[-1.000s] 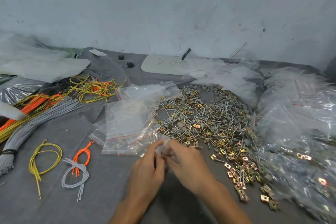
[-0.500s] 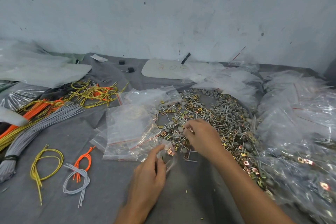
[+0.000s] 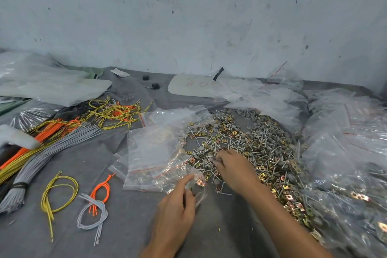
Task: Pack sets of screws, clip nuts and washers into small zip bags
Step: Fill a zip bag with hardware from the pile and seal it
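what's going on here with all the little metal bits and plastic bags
A person is packing hardware sets at a table. The left hand holds a small zip bag with a couple of clip nuts already inside. The right hand is down in the pile of screws, clip nuts and washers, fingers curled; whether they have a piece is unclear. Empty zip bags lie left of the pile, filled bags are heaped on the right, and bundled wires lie far left.

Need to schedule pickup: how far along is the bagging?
Done: a heap of filled bags lies at the right. In hand: the left hand holds a small zip bag while the right hand reaches into the loose pile. Left: that big pile and a stack of empty-looking bags.
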Demonstrator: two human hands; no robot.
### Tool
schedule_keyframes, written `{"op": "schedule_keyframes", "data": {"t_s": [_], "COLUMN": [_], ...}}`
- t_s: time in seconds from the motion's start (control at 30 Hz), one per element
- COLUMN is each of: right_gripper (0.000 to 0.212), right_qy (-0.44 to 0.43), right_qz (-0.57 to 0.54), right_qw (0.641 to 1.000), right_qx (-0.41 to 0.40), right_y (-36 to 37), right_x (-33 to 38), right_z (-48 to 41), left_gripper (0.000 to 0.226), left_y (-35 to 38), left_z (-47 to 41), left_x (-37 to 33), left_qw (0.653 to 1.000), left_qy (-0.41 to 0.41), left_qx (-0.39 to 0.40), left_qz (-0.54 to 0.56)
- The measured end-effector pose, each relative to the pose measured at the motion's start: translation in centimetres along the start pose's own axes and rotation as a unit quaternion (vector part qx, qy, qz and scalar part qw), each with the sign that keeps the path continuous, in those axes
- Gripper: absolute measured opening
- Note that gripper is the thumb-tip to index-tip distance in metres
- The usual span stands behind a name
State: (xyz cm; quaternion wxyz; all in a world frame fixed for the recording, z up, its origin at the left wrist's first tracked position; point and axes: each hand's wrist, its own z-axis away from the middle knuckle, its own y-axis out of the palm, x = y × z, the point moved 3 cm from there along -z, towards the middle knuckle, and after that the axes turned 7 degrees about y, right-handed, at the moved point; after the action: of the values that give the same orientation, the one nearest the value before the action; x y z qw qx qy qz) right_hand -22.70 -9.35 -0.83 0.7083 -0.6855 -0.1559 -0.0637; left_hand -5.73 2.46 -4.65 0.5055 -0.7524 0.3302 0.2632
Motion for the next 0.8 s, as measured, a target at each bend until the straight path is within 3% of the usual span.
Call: {"op": "schedule_keyframes", "data": {"t_s": [0.17,0.4,0.53,0.67,0.8], "right_gripper": [0.034,0.034,0.03,0.025,0.033], "right_qy": [-0.014,0.003,0.017,-0.035,-0.103], "right_qz": [0.03,0.009,-0.1,-0.243,-0.267], "right_qw": [0.999,0.999,0.993,0.968,0.958], "right_qx": [0.005,-0.03,-0.061,-0.047,-0.027], "right_y": [0.0,-0.8,-1.7,-2.6,-2.7], "right_x": [-0.5,-0.9,-1.5,-0.3,1.8], "right_z": [0.0,0.3,1.7,5.2,8.5], "left_gripper": [0.045,0.042,0.044,0.045,0.044], "left_y": [-0.2,-0.3,-0.4,-0.4,-0.4], "left_z": [-0.2,-0.1,0.0,-0.1,-0.1], "left_x": [-0.3,-0.5,-0.7,-0.8,-0.6], "left_qw": [1.0,1.0,1.0,1.0,1.0], "left_qy": [0.0,-0.008,-0.007,-0.008,-0.016], "left_qx": [-0.003,-0.006,-0.007,-0.003,-0.007], "left_qz": [-0.001,0.011,0.01,0.011,0.004]}}
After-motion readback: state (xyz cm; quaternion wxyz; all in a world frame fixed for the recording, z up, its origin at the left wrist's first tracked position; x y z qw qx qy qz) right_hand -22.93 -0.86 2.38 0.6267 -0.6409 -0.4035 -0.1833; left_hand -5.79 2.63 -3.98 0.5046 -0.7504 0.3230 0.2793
